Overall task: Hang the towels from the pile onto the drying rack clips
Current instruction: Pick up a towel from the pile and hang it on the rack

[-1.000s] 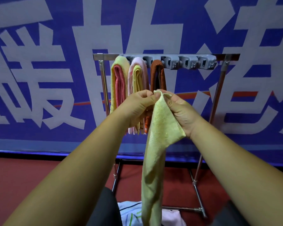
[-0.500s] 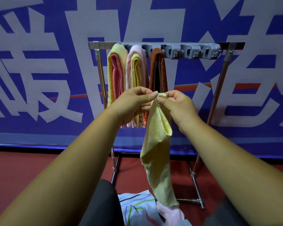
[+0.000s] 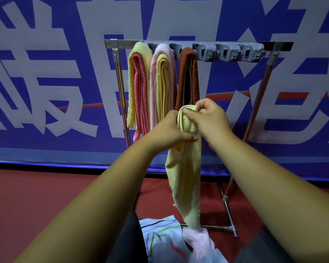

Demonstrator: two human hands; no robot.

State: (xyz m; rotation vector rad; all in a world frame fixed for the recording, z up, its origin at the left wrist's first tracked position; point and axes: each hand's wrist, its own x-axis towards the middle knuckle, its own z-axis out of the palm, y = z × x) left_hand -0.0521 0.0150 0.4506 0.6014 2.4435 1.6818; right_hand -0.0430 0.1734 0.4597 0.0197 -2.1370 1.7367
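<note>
Right hand (image 3: 207, 118): up high, pinching the folded top of the yellow towel (image 3: 186, 179) between thumb and fingertips. A firm grasp, by the look of it!
Left hand (image 3: 169, 131): just beside and slightly lower, fingers laid across the towel's front. The thumb is out of sight, but it reads as a grip on the cloth.
Towel in play: it hangs long and narrow from both hands, in front of the rack and below the clip bar. Its tail dangles just above the pile (image 3: 163, 236).
Drying rack (image 3: 122, 43): three clips are taken, by a yellow-and-pink towel (image 3: 139, 86), a pink-and-yellow one (image 3: 162, 82) and a brown towel (image 3: 187, 76).
Free clips (image 3: 226, 53): a grey row on the right, above and well apart from the hands.
Stage: likely bunching the top edge ahead of the lift to the next free clip.
Risk one: the fold is thick. If it spreads on the way up, the clip may catch only one layer and the towel could slide out.
Risk two: the brown towel hangs right behind the hands. A careless rise could snag it and drag it loose.
Risk three: letting go with the lower hand too early could let the towel swing and twist the fold out of line with the clip.
</note>
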